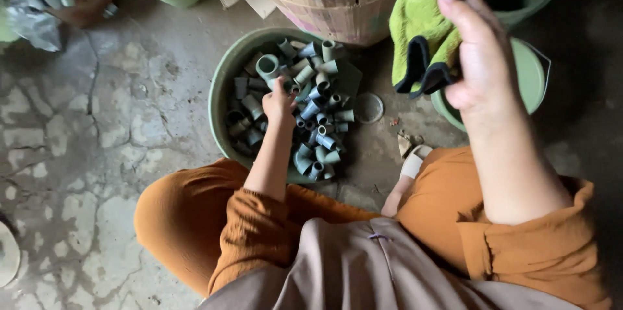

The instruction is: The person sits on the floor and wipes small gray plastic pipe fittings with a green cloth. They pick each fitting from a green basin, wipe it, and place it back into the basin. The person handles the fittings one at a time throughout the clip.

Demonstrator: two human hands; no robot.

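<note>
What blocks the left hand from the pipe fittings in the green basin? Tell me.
Nothing visible does. The left hand is already down among the grey pipe fittings inside the green basin, its fingers touching them. The right hand holds a green cloth off to the side.

Lime-green cloth (420, 21), grey-green pipe fittings (311, 109), orange sleeves (259, 232)

A: How are the pipe fittings (316, 110) arranged?
B: Short grey-green tubular pieces are heaped loosely, at mixed angles, inside a round green basin (220, 93) set on the floor.

A: And the cloth (420, 31)?
B: A yellow-green cloth with dark edging is held crumpled, raised above a green bucket.
</note>
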